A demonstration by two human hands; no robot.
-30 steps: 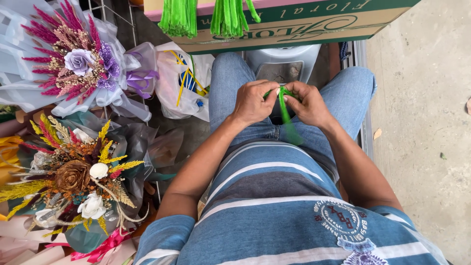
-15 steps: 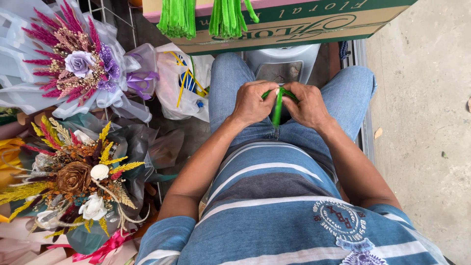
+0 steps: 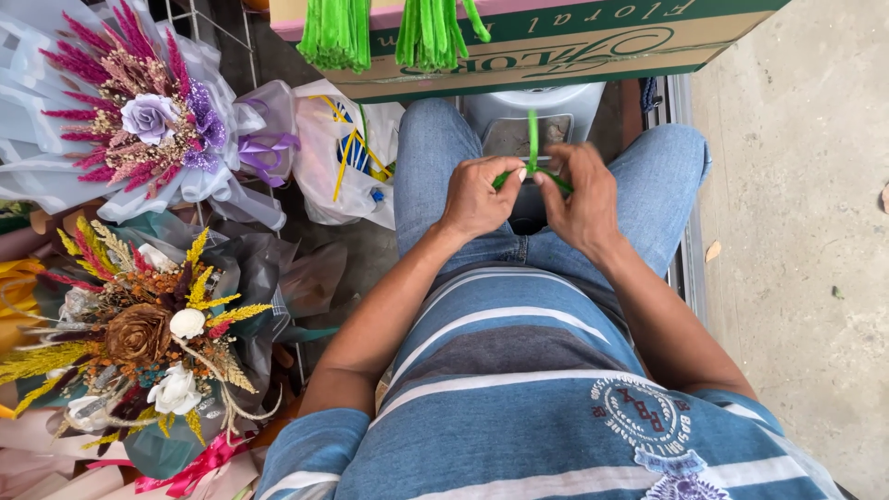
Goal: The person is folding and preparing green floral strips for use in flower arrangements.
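Left hand [image 3: 477, 196] and right hand [image 3: 579, 196], grips both pinched on thin bright-green plastic strip [image 3: 532, 139], its lower part hidden behind fingers, cardboard box [image 3: 593, 46] cut off above

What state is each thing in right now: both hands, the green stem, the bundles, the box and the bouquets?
Left hand: grip closed on the green stem.
Right hand: grip closed on the green stem.
Green stem: pinched between both hands, one end pointing up.
Green bundles: hanging over the box edge.
Cardboard box: open.
Purple bouquet: wrapped, lying down.
Brown and yellow bouquet: wrapped, ribbon tied.
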